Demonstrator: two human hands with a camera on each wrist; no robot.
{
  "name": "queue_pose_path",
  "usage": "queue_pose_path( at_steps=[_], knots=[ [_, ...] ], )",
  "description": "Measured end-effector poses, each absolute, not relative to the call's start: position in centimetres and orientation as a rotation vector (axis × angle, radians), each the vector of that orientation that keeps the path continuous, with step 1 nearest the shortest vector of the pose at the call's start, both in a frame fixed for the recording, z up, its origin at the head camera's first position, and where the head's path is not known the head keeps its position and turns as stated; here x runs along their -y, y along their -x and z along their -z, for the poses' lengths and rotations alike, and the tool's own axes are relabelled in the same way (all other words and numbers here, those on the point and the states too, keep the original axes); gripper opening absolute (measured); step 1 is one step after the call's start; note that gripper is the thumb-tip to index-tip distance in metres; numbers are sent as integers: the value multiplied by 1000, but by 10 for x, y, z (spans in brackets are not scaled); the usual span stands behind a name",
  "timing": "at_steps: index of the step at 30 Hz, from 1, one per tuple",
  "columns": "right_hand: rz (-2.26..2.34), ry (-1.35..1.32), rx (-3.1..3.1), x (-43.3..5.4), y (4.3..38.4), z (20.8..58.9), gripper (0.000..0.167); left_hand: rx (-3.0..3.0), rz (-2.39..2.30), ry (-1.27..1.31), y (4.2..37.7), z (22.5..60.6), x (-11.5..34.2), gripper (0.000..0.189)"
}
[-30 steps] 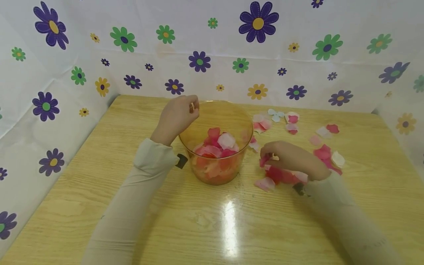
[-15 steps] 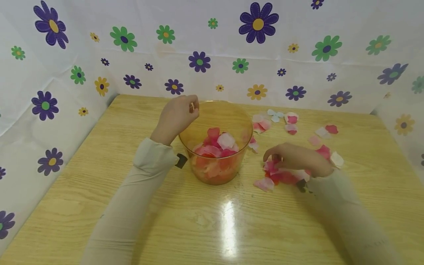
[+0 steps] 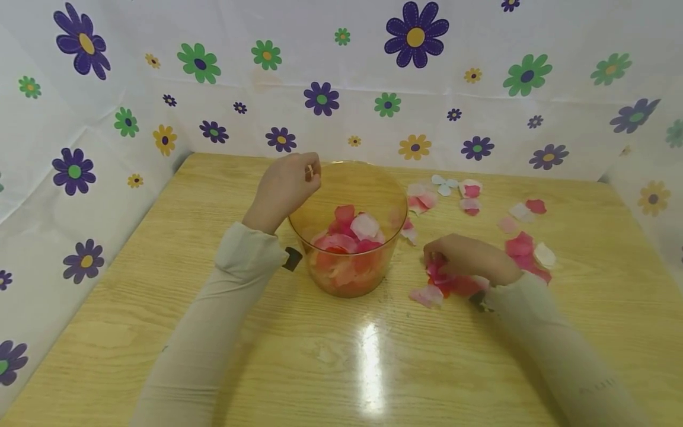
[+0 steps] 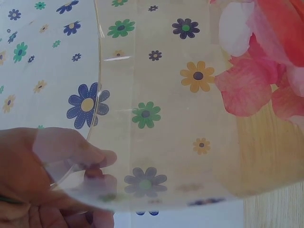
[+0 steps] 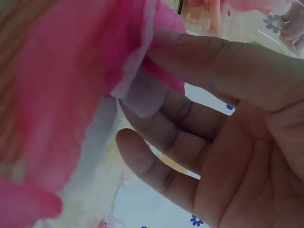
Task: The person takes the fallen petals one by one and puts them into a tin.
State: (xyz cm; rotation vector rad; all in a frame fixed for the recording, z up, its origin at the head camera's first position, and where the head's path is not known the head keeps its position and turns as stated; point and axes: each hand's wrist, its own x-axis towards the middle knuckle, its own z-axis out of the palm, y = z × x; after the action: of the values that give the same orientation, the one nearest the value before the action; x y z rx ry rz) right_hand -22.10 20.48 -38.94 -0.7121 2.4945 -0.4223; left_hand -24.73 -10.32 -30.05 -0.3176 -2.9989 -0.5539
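Note:
An amber see-through plastic bucket (image 3: 349,276) stands on the wooden table, partly filled with pink, red and white flower petals (image 3: 347,240). My left hand (image 3: 288,187) grips its rim at the left; in the left wrist view the thumb and fingers (image 4: 102,159) pinch the clear wall. To the right of the bucket, my right hand (image 3: 469,255) is low over a small heap of petals (image 3: 464,286). Its thumb and fingers pinch deep pink petals (image 5: 137,52), as the right wrist view shows up close. How many petals it holds cannot be told.
More petals lie scattered behind and right of the right hand, including pink ones (image 3: 520,244), a white one (image 3: 545,255) and a pink-and-white group (image 3: 421,198). A pale blue flower shape (image 3: 444,185) lies farther back. A flower-printed white cloth (image 3: 352,71) borders the table.
My right hand shifts slightly about the same petal heap, and its fingers dip down onto the deep pink petals. My left hand stays at the bucket's rim.

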Motion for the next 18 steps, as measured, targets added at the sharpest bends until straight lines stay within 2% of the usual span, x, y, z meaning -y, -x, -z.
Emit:
queue_pose_path(
  at_steps=[4,10,18],
  knots=[
    [420,734,-2539,-204,222,388,8,2997,548,317,248,301,103,12],
    [455,877,-2674,-214,222,377,9,2988,560,325,248,301,104,12],
    [550,1032,-2834,-216,223,318,9,2999,582,317,249,301,104,12]
  ],
)
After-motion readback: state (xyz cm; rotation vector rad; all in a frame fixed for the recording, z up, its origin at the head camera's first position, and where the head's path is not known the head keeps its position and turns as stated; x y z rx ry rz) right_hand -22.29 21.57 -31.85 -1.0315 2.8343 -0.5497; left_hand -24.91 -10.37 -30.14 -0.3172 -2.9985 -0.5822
